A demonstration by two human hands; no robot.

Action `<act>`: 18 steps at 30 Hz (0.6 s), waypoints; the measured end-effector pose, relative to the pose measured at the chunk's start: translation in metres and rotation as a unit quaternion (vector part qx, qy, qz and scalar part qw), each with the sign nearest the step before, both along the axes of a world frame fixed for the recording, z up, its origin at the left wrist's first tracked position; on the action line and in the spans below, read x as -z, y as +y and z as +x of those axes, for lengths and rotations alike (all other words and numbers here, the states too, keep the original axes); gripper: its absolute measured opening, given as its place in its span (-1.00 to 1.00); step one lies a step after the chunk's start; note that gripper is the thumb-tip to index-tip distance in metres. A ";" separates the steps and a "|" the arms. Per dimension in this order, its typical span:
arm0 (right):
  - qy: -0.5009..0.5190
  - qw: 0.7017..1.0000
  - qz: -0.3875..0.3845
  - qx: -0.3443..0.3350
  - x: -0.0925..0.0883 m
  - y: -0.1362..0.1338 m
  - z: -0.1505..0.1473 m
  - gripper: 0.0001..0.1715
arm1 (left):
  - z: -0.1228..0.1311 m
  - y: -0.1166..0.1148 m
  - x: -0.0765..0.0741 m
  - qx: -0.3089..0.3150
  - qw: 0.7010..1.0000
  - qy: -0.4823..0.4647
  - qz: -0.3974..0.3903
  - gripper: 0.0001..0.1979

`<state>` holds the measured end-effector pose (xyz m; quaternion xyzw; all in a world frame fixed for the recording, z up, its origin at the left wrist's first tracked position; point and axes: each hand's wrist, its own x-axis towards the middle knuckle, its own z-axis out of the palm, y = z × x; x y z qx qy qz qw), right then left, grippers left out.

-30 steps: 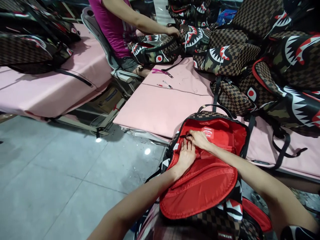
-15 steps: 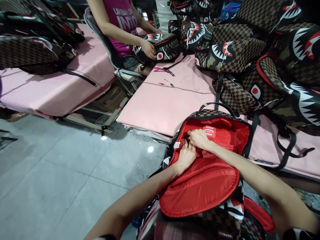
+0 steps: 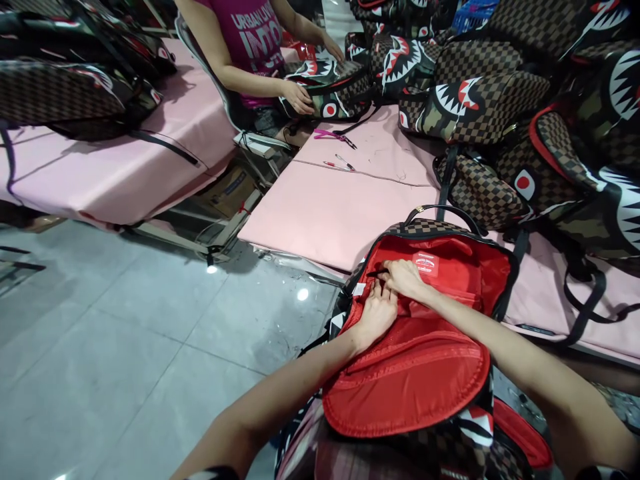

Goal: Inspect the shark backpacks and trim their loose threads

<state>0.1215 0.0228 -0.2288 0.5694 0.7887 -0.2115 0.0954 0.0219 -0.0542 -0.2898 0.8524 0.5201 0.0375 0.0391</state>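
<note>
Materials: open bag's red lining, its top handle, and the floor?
Red lining: thin synthetic fabric, probably polyester or nylon; soft sheen, wrinkles. Top handle: likely black faux leather; smooth, stiffly arched. Floor: probably glossy tile; straight joints, light reflections.

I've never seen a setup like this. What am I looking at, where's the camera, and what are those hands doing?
There's no machine here, just a person's bare hands. The one camera sits on that person's head, looking forward and down, so their arms reach in from below. An open bag with a red lining is in front of them. The left hand rests inside it; the right hand, just beyond, seems to pinch a dark thing, too small to name. The pink table ahead bears a purple-handled tool, pens and a heap of bags. Beyond it, another person has hands on a similar bag.
</note>
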 end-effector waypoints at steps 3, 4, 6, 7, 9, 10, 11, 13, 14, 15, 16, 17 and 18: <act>0.008 1.000 0.005 0.007 -0.003 -0.004 -0.004 -0.69 | 0.001 0.000 0.002 0.001 1.000 0.007 0.009 -0.57; 0.014 1.000 0.011 0.011 -0.006 -0.005 -0.005 -0.70 | 0.001 0.000 0.002 0.004 1.000 0.009 0.019 -0.58; 0.031 0.999 0.028 0.019 -0.016 -0.006 -0.004 -0.72 | 0.001 -0.002 0.002 0.004 0.999 0.008 0.035 -0.57; 0.039 0.998 0.038 0.019 -0.022 -0.006 0.000 -0.73 | 0.001 -0.003 0.003 0.006 1.000 -0.004 0.024 -0.53; 0.077 0.995 0.054 0.015 -0.035 -0.006 0.013 -0.77 | 0.002 -0.003 0.005 -0.012 0.999 -0.031 -0.025 -0.46; 0.108 0.993 0.056 0.010 -0.041 -0.007 0.025 -0.80 | 0.002 -0.002 0.005 -0.018 0.997 -0.046 -0.053 -0.43; 0.186 0.981 0.050 0.019 -0.047 -0.010 0.040 -0.82 | 0.003 0.000 0.005 -0.028 0.994 -0.062 -0.083 -0.40; 0.313 0.947 0.054 0.049 -0.055 -0.022 0.077 -0.78 | 0.002 0.006 -0.003 -0.037 0.984 -0.098 -0.142 -0.34; 0.353 0.928 0.080 0.090 -0.058 -0.032 0.098 -0.72 | 0.001 0.011 -0.011 -0.037 0.978 -0.116 -0.171 -0.30; 0.377 0.906 0.122 0.153 -0.060 -0.044 0.118 -0.66 | -0.003 0.018 -0.021 -0.033 0.970 -0.136 -0.198 -0.28; 0.379 0.878 0.176 0.232 -0.062 -0.059 0.138 -0.63 | -0.009 0.026 -0.034 -0.026 0.958 -0.172 -0.229 -0.30; 0.370 0.843 0.238 0.311 -0.064 -0.074 0.155 -0.63 | -0.017 0.036 -0.047 -0.019 0.940 -0.219 -0.261 -0.35; 0.359 0.830 0.261 0.338 -0.067 -0.090 0.168 -0.62 | -0.027 0.048 -0.061 -0.010 0.919 -0.268 -0.287 -0.44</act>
